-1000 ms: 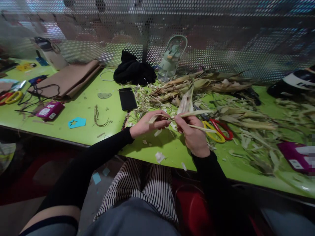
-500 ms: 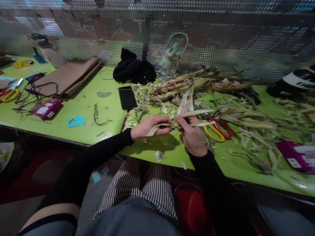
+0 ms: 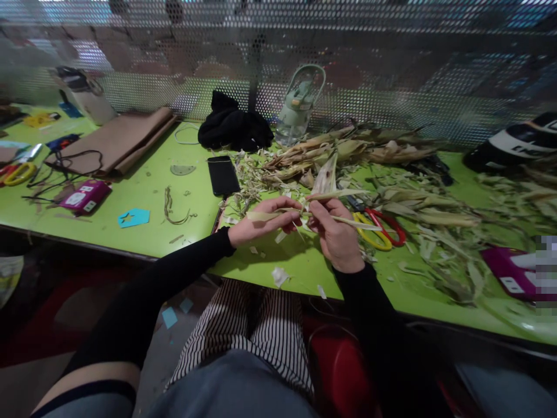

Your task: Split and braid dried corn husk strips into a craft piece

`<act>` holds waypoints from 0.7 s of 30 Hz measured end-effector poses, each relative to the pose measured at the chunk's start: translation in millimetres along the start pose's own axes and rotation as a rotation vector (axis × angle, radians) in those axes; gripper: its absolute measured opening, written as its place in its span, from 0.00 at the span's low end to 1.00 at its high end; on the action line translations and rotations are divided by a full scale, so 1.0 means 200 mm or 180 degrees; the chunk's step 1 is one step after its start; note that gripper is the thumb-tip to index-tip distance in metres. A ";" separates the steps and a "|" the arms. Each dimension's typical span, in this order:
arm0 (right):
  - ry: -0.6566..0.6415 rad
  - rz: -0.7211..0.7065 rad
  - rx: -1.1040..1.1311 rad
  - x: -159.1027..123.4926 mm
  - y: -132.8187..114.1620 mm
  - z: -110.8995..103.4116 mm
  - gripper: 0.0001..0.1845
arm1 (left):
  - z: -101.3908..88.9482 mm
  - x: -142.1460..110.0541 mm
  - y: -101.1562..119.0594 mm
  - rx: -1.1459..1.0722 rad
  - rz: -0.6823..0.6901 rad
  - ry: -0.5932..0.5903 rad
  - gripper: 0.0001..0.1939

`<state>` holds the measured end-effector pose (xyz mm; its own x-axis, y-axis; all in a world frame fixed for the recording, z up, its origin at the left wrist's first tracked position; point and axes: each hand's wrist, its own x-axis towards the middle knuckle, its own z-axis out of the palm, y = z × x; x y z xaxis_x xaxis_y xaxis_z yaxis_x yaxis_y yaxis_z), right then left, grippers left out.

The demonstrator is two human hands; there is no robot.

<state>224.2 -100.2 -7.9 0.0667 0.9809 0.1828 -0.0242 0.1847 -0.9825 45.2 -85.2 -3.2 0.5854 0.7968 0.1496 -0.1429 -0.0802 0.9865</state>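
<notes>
The husk strips (image 3: 261, 216) are held above the bench (image 3: 195, 186), just in from the middle of its near edge. They are pinched between the thumb and fingertips of the left hand (image 3: 266, 222), one pale end being laid back across the fingers towards the wrist. They are gripped likewise by the right hand (image 3: 340, 238), past which two ends are stuck out to the right. The fingertips of both hands are brought close together; whether they touch cannot be told.

Scissors (image 3: 387, 227) with one red and one yellow handle are placed just to the right of the right hand, the yellow handle partly crossed in view by a strip. A broad husk (image 3: 325, 176) is seen just beyond that hand. More husks (image 3: 335, 145) are heaped towards the far edge, in front of a green bottle (image 3: 297, 113) and beside a black cloth (image 3: 232, 125). Shreds (image 3: 256, 174) are strewn between the heap and a phone (image 3: 223, 176). Towards the left end, a blue tag (image 3: 141, 216) and a purple box (image 3: 87, 196) are laid near the near edge.
</notes>
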 end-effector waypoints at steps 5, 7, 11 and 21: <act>-0.0239 0.0105 -0.0075 -0.01 -0.02 0.00 0.17 | -0.01 0.00 -0.01 -0.0332 -0.0147 0.0134 0.21; -0.0309 0.0065 -0.0149 -0.01 -0.01 0.00 0.17 | -0.01 0.00 0.00 -0.0365 -0.0140 0.0147 0.21; -0.0179 -0.0021 -0.0327 0.00 0.00 -0.01 0.17 | -0.01 -0.01 0.02 -0.0083 -0.0076 0.0230 0.18; -0.0657 -0.0120 -0.1362 -0.06 -0.07 -0.01 0.31 | -0.03 0.00 0.01 0.1108 0.0357 0.0423 0.06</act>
<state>225.0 -114.8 4.3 -0.1410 0.9736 0.1794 0.3904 0.2212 -0.8937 41.5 -81.6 -2.2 0.4698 0.8404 0.2703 0.0925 -0.3514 0.9316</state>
